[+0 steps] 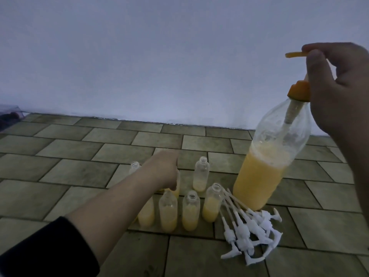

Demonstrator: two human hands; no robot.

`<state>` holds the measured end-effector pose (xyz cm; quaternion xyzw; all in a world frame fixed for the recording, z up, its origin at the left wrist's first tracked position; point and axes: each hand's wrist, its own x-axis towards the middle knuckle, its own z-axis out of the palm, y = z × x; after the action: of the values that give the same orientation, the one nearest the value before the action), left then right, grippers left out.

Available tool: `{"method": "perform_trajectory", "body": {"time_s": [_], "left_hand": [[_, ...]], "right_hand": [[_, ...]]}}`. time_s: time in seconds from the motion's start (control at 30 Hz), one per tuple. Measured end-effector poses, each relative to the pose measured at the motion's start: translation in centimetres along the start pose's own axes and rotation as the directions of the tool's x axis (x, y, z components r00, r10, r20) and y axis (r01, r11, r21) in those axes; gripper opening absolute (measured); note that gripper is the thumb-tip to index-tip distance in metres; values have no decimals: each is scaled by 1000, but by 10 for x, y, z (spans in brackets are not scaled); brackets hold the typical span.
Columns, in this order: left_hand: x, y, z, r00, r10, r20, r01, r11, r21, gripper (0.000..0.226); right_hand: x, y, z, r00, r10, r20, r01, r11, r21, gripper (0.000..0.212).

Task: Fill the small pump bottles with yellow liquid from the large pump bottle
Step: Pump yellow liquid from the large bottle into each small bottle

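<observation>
Right hand [337, 90] pinches the big bottle's [267, 160] orange pump [297, 54]; left hand [167, 170] closes around a small bottle [176, 184] below it. Misaligned, the spout could squirt onto the tiles [79, 176].

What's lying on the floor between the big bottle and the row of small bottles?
In the head view, a pile of white pump tops lies between the big bottle and the small bottles.

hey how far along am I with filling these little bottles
Partly done: several small bottles in the front row already hold yellow liquid, roughly half full. In hand: your right hand grips the pump head of the large bottle, your left hand reaches among the small ones. Left: the back bottle is barely filled, and the white pumps lie unfitted on the floor.
</observation>
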<state>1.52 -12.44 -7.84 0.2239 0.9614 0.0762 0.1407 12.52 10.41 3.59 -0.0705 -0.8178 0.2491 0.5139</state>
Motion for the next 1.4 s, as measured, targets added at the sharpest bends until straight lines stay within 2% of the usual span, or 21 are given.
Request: {"method": "perform_trajectory", "body": {"time_s": [0.23, 0.4, 0.5, 0.67, 0.77, 0.9, 1.0, 1.07, 1.1, 1.17, 1.23, 1.27, 1.33, 1.37, 1.4], "left_hand": [[-1, 2, -5, 1000, 25, 19, -25, 1000, 10, 41], [12, 20, -16, 989, 112, -95, -121, 988, -100, 58], [23, 37, -11, 987, 160, 7, -158, 981, -112, 69], [39, 50, -1, 976, 161, 148, -160, 987, -24, 75], [46, 49, 4, 973, 168, 159, -172, 985, 9, 71], [42, 48, 0, 980, 177, 86, -176, 984, -24, 59], [36, 37, -14, 982, 177, -60, -186, 946, -267, 33], [30, 26, -25, 977, 130, -167, -199, 831, -520, 36], [27, 23, -32, 970, 99, -221, -220, 739, -637, 41], [20, 23, -42, 937, 39, -348, -324, 471, -821, 46], [11, 34, -54, 899, -5, -438, -428, 197, -882, 37], [8, 41, -60, 892, -5, -453, -450, 104, -887, 32], [2, 59, -71, 885, 45, -463, -462, -30, -886, 27], [-1, 67, -76, 879, 91, -468, -463, -66, -884, 28], [-2, 75, -81, 865, 144, -480, -478, -50, -877, 30]], "right_hand": [[0, -2, 0, 1000, 18, 18, -18, 1000, 2, 39], [-4, -5, 0, 1000, -3, 13, 4, 998, -69, 38], [-7, -12, -1, 1000, -8, 6, 9, 993, -121, 35], [-5, -12, 1, 1000, -2, -10, 0, 992, -126, 35], [-3, -11, 2, 1000, 9, -30, -12, 995, -94, 35], [-2, -12, 2, 999, 10, -32, -13, 996, -88, 34], [-3, -13, 2, 1000, -5, -7, 4, 997, -82, 32], [-4, -15, 2, 1000, -19, -15, 17, 998, -66, 32], [-4, -16, 2, 1000, -21, -19, 20, 998, -66, 32], [-5, -18, 1, 1000, -18, -16, 17, 998, -61, 31], [-5, -19, 1, 1000, -25, -18, 24, 999, -49, 31], [-5, -19, 1, 999, -28, -19, 27, 999, -45, 31], [-5, -18, 1, 999, -36, -12, 35, 998, -45, 30], [-5, -18, 1, 999, -38, -8, 37, 998, -48, 30], [-6, -17, 0, 999, -38, -6, 37, 998, -49, 29]]}}
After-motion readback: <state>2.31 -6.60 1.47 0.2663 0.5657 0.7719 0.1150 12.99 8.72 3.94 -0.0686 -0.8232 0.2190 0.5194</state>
